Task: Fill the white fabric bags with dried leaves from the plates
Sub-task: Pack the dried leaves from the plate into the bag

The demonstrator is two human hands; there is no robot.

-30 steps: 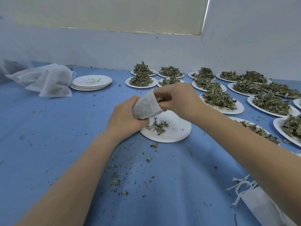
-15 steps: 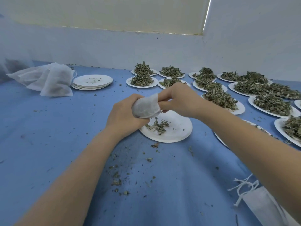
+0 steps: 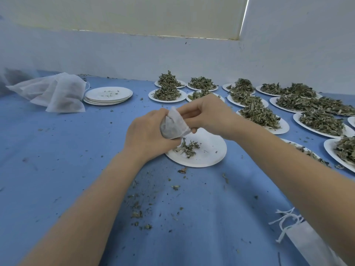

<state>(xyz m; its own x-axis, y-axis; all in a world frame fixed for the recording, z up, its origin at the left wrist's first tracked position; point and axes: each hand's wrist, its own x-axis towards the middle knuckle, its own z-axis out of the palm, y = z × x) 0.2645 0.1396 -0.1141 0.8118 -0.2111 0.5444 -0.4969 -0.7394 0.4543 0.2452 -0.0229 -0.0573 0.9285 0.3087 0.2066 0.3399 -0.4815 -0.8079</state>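
My left hand (image 3: pixel 148 135) grips a small white fabric bag (image 3: pixel 173 125) with dark leaves showing through it, held above a white plate (image 3: pixel 209 154). My right hand (image 3: pixel 209 114) pinches the bag's upper right edge with curled fingers. A small clump of dried leaves (image 3: pixel 187 147) lies on the plate under the bag. Several more plates heaped with dried leaves (image 3: pixel 257 114) stand to the right and behind.
A stack of emptied white plates (image 3: pixel 108 95) and a pile of filled white bags (image 3: pixel 55 93) sit at the back left. Empty bags with white drawstrings (image 3: pixel 288 221) lie at the near right. Leaf crumbs are scattered over the blue cloth (image 3: pixel 57 169). A white wall runs behind.
The bag has turned more upright between my hands, its mouth now pinched shut at the top. My right hand has shifted from the bag's opening to its right edge.
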